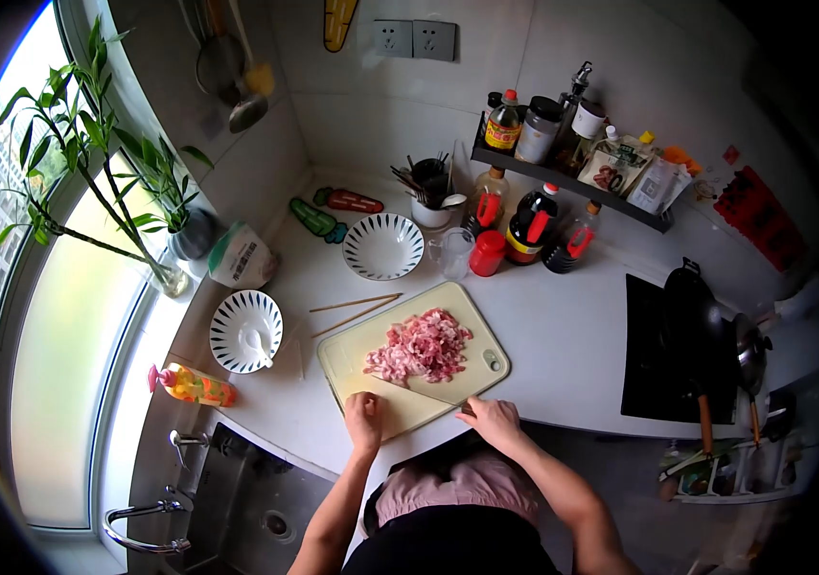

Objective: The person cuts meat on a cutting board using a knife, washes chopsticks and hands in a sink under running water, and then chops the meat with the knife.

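Observation:
A pile of chopped raw meat (426,347) lies in the middle of a pale cutting board (347,359). My right hand (493,423) is closed round the handle of a knife (419,391) at the board's near edge. The thin blade points left across the board, along the near side of the meat. At the near left part of the board rests my left hand (363,419), its fingers curled in. Whatever those fingers hold, if anything, is hidden.
Chopsticks (357,314), a patterned bowl (246,332) with a white spoon, and a second bowl (383,246) surround the board. Sauce bottles (530,225) stand behind it. The sink (246,508) is near left; a wok (692,316) sits on the right-hand hob.

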Demonstrator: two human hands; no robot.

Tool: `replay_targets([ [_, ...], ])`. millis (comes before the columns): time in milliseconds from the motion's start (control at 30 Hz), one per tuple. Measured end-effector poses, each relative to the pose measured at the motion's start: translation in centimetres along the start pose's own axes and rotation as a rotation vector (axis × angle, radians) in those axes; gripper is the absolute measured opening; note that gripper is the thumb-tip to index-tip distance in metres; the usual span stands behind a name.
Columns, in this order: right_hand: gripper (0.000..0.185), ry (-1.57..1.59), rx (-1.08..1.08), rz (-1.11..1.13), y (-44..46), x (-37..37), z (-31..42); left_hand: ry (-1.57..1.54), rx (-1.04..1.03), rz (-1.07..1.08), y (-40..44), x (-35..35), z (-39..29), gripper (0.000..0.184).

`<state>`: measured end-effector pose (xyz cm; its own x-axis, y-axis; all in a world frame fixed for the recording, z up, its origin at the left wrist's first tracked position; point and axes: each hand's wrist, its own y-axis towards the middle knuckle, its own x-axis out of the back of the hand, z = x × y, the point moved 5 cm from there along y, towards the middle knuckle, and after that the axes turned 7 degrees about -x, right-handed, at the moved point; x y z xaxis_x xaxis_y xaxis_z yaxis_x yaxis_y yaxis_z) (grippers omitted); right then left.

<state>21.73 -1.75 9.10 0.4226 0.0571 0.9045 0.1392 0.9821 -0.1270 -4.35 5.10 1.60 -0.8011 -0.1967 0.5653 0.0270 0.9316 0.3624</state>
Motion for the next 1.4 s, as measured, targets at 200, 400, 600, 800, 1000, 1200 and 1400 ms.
replay_targets([
  [200,0.033,-0.174,0.032,-0.093,-2.0,3.0,-2.5,-0.130,0.073,-0.150,4.1,3.4,-1.1,0.005],
  [400,0.037,-0.202,0.213,-0.231,-3.5,2.8,-2.4,-0.021,-0.232,0.075,6.2,0.2,-3.5,0.014],
  [600,0.035,-0.164,0.157,-0.284,-5.6,2.8,-3.9,-0.017,-0.388,0.167,6.6,-2.7,-3.5,0.013],
  [800,0.034,-0.022,-0.031,-0.343,-7.6,2.9,-5.8,-0.081,-0.213,0.174,8.0,-2.8,-2.8,0.010],
  [1000,0.037,0.172,-0.173,-0.331,-5.5,3.5,-6.3,0.048,-0.154,0.197,7.8,-2.4,1.3,0.031],
  [1200,0.036,0.099,-0.275,-0.386,2.9,3.3,-6.4,0.088,0.092,0.199,6.5,-2.9,4.9,0.027],
  [1400,0.033,0.035,-0.149,-0.328,6.7,2.5,-5.1,-0.002,-0.039,0.326,5.2,-4.6,3.0,0.029],
])
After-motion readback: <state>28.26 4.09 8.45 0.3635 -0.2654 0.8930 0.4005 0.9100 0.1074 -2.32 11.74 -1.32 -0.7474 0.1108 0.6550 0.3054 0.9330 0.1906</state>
